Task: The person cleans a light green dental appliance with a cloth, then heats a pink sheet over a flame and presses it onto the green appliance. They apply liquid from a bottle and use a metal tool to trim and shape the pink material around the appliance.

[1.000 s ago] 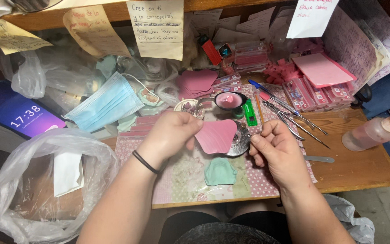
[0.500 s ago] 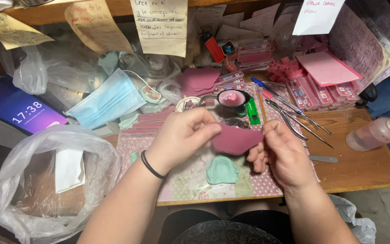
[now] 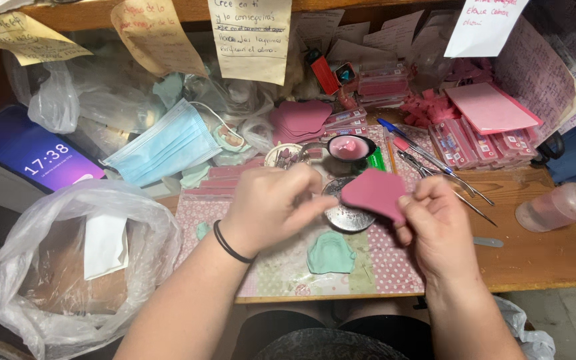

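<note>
A cluttered dental-craft workbench: pink wax sheets, metal hand tools, green jaw cast, pinned notes.

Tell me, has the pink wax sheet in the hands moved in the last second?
Yes. The pink wax sheet has gone up and to the right, away from the green dental cast on the mat, and now lies over the round metal dish.

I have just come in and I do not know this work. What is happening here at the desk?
A person sits at a cluttered wooden desk and holds a pink wax sheet with both hands, the left hand and the right hand pinching its edges above a round metal dish. A pale green dental mould lies on the patterned mat below. A blue face mask lies further back.
</note>
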